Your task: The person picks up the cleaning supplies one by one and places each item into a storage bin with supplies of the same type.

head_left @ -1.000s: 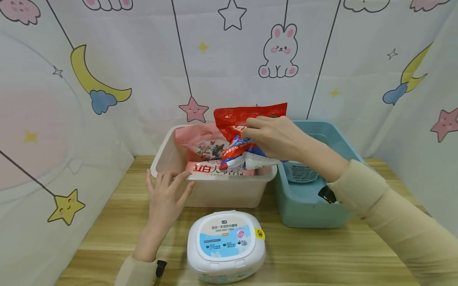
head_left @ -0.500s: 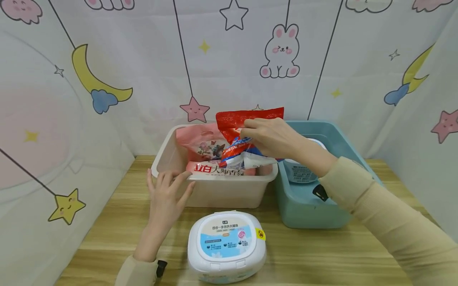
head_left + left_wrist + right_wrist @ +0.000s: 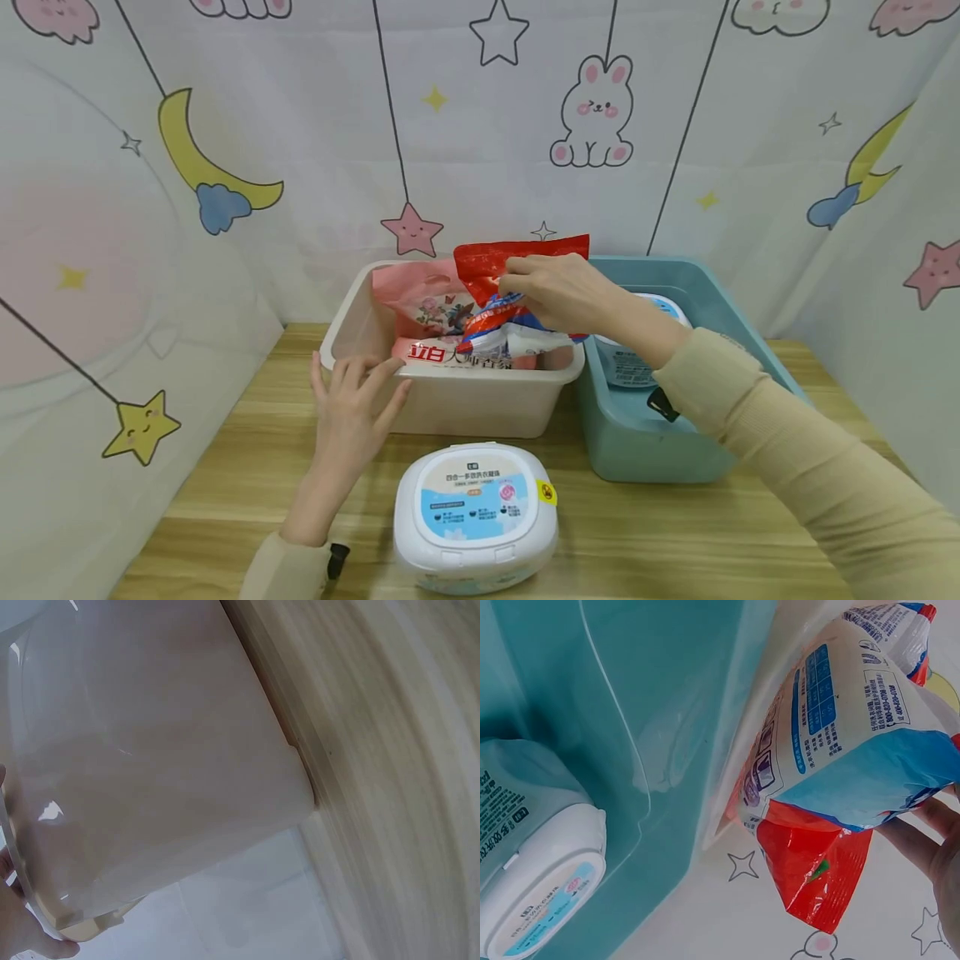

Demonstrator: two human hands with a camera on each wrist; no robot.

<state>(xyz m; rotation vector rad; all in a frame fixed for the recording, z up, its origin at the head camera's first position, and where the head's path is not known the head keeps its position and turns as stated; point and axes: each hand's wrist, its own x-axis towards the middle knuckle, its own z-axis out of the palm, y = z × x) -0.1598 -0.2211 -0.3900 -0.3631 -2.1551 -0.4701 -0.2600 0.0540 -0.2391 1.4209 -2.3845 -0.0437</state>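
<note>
My right hand (image 3: 562, 287) pinches the upper part of a red, white and blue laundry powder bag (image 3: 487, 327), which hangs low over the right half of a white bin (image 3: 457, 400). The right wrist view shows the printed back of the powder bag (image 3: 840, 727) and its red sealed end. In the bin sits a pink laundry bag (image 3: 423, 296) with flowers and a pink-white label; the red bag partly hides it. My left hand (image 3: 352, 408) holds the bin's front left rim. In the left wrist view its fingers are partly cut off beside the white bin (image 3: 165, 750).
A teal bin (image 3: 652, 458) stands against the white bin's right side, holding a tub with a white lid (image 3: 663, 310), partly behind my right forearm. A white lidded tub (image 3: 476, 517) sits on the wooden table (image 3: 660, 533) in front. A patterned curtain (image 3: 480, 150) hangs behind.
My right hand and the red bag have lowered slightly toward the white bin, and the right forearm has shifted a little left. The left hand stays at the rim.
</note>
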